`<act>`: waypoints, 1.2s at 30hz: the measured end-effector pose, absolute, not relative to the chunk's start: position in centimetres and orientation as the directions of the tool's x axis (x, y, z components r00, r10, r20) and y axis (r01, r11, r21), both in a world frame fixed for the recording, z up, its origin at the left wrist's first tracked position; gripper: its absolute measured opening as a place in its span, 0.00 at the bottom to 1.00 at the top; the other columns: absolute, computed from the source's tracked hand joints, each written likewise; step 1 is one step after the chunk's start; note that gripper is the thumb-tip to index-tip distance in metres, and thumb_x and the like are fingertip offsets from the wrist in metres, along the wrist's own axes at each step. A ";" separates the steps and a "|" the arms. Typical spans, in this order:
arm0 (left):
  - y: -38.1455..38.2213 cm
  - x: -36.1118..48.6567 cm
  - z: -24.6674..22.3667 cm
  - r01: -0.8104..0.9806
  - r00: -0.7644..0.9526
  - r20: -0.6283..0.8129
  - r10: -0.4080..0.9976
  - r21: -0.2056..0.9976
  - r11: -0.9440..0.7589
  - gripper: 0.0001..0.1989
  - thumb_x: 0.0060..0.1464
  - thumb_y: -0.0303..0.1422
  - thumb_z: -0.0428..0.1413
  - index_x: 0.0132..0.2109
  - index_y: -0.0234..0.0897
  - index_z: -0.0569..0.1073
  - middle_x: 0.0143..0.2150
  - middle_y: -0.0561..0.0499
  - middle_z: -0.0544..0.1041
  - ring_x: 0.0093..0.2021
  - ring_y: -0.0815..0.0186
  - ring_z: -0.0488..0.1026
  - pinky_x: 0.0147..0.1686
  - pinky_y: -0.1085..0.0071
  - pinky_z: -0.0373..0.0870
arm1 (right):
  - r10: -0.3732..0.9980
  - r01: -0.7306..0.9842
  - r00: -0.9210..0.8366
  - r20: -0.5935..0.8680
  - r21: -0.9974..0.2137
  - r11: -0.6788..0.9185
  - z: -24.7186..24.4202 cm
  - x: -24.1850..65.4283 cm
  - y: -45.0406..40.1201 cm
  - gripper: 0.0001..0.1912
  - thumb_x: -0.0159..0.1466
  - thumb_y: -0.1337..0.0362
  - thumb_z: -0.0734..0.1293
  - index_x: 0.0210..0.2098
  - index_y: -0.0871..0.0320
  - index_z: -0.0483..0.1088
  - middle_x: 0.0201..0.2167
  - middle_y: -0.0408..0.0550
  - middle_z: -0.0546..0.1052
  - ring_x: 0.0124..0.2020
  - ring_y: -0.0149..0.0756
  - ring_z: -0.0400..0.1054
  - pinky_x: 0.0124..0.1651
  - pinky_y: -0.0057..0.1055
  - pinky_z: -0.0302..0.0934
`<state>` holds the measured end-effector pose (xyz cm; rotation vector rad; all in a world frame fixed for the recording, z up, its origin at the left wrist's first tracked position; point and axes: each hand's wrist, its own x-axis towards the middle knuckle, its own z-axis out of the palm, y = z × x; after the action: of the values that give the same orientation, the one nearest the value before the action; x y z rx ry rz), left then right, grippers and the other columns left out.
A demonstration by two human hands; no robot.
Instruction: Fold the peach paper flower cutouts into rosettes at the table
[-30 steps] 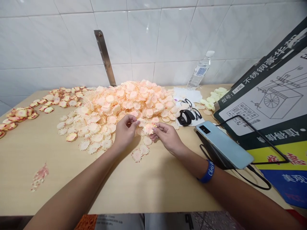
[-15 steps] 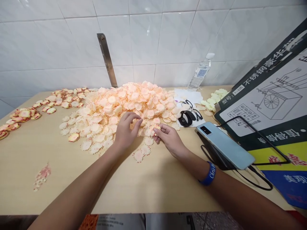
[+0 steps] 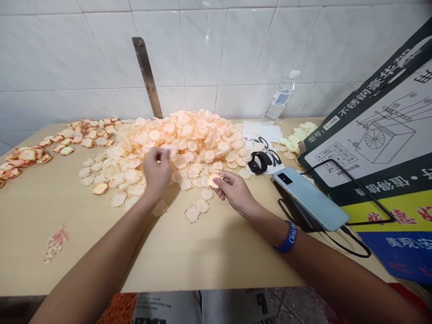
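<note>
My right hand point(image 3: 235, 191) pinches a small pale yellow flower-shaped piece point(image 3: 213, 181) with a jagged, reddish edge between thumb and fingers, just above the table. My left hand point(image 3: 158, 173) is closed over the front of the heap, thumb against fingers. At its fingertips a blurred pale pink flower piece point(image 3: 172, 150) shows. Behind both hands spreads a big heap of pale pink and cream flower pieces point(image 3: 199, 130). A few loose flower pieces point(image 3: 192, 213) lie on the table between the hands.
Red-edged flower pieces point(image 3: 27, 155) lie at the left, reddish scraps point(image 3: 56, 243) nearer. A black watch point(image 3: 258, 163), glasses point(image 3: 275, 157), a water bottle point(image 3: 281, 99) and a light blue phone point(image 3: 310, 198) with cable are at the right. A printed carton point(image 3: 374, 157) leans there.
My left hand has moved left and slightly up, away from my right hand, and its fingers have closed. My right hand still holds its flower piece. The view has shifted slightly.
</note>
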<state>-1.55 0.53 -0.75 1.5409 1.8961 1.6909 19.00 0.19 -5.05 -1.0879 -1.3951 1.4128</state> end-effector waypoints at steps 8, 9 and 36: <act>0.1 -0.2 -1.6 0.663 -0.280 0.555 0.783 0.702 -0.260 0.19 0.57 0.34 0.54 0.55 0.38 0.65 0.47 0.47 0.72 0.33 0.68 0.65 0.36 0.71 0.63 | 0.953 -0.020 -0.302 0.014 -1.000 0.008 -4.7 18.9 0.2 0.18 0.57 0.49 0.69 0.26 0.57 0.64 0.19 0.40 0.69 0.19 0.27 0.61 0.24 0.27 0.56; -0.3 0.4 -1.7 0.665 -0.248 0.552 0.796 0.694 -0.274 0.16 0.58 0.34 0.53 0.53 0.37 0.67 0.45 0.47 0.74 0.33 0.68 0.65 0.36 0.71 0.63 | 0.953 -0.021 -0.302 0.015 -1.000 0.009 -4.7 18.9 0.2 0.18 0.57 0.50 0.69 0.26 0.57 0.64 0.19 0.40 0.69 0.20 0.27 0.61 0.24 0.27 0.56; -1.5 2.1 -2.6 0.706 0.168 0.248 0.954 0.645 -0.292 0.12 0.55 0.31 0.47 0.24 0.37 0.66 0.21 0.55 0.64 0.24 0.69 0.60 0.26 0.72 0.54 | 0.947 0.116 -0.299 0.116 -0.981 0.157 -5.1 18.2 -0.6 0.14 0.62 0.51 0.64 0.32 0.57 0.68 0.24 0.41 0.66 0.24 0.30 0.60 0.27 0.27 0.55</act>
<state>2.08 -1.55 -2.57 2.0693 1.5741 0.8883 18.20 -0.57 -5.09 -1.0497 -1.5932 1.2446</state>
